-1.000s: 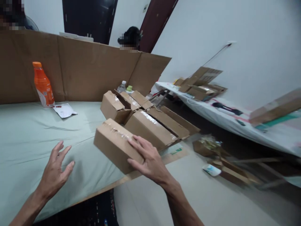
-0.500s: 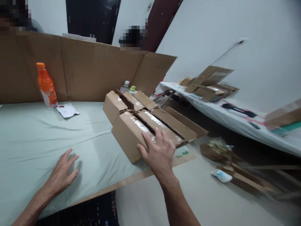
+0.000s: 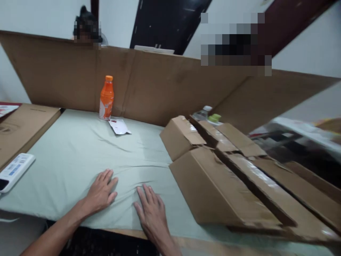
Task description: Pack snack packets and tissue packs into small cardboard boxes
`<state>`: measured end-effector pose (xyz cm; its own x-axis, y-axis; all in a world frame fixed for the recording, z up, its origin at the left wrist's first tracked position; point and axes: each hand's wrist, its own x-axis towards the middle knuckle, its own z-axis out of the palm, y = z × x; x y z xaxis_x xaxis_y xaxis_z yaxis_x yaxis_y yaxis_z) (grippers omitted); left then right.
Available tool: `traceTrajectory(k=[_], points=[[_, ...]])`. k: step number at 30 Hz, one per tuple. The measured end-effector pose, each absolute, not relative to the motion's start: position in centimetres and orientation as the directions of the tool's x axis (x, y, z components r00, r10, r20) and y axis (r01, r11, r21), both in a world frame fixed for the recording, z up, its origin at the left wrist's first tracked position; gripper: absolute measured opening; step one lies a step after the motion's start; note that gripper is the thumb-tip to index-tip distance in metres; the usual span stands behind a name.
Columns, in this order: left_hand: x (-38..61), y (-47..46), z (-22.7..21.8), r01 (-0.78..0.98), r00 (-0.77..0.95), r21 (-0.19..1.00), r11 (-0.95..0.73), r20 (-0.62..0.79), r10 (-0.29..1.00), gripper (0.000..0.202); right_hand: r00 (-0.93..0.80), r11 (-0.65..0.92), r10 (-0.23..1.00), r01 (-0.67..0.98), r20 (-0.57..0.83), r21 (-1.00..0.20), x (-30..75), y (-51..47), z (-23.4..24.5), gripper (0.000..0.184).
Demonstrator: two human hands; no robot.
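Both hands rest on the pale green cloth (image 3: 77,153) that covers the table. My left hand (image 3: 100,190) lies palm down with its fingers spread and nothing in it. To its right, my right hand (image 3: 152,209) is also palm down and empty, fingers apart, near the front edge. Closest to the right hand are brown cardboard boxes (image 3: 197,185) with strips of clear tape, standing apart from it. Farther back, a white packet (image 3: 119,127) lies flat in front of an upright orange bottle (image 3: 106,98).
A tall cardboard sheet (image 3: 165,87) stands along the back. At the left are a large flat carton (image 3: 32,119) and a white device with a dark end (image 3: 16,171). Behind the boxes show a clear bottle (image 3: 204,113) and a green cap (image 3: 214,117). Two people are partly visible beyond the sheet.
My right hand has left the top of the cardboard boxes and come down onto the cloth beside my left hand. The view has turned left, bringing the flat carton and white device into sight.
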<state>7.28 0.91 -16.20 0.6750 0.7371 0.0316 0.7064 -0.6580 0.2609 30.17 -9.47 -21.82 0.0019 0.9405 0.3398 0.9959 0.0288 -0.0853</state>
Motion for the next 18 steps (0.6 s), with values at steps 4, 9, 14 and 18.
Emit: traceTrajectory(k=[4, 9, 14, 18], points=[[7.4, 0.2, -16.3, 0.718, 0.670, 0.238, -0.654, 0.020, 0.742, 0.055, -0.006, 0.044, 0.922, 0.995, 0.387, -0.091, 30.9, -9.9, -23.4, 0.046], [7.4, 0.2, -16.2, 0.713, 0.681, 0.195, -0.673, 0.034, 0.732, 0.057, -0.007, 0.040, 0.941, 0.995, 0.338, -0.091, 30.6, -9.8, -22.3, 0.047], [7.6, 0.4, -16.2, 0.699, 0.701, 0.133, -0.703, 0.069, 0.710, 0.054, 0.023, 0.002, 0.964, 0.996, 0.266, -0.092, 29.6, -9.7, -20.0, 0.046], [7.6, -0.6, -16.1, 0.708, 0.689, 0.103, -0.699, 0.114, 0.715, 0.050, 0.032, -0.006, 0.964, 0.995, 0.265, -0.096, 29.2, -10.5, -19.4, 0.045]])
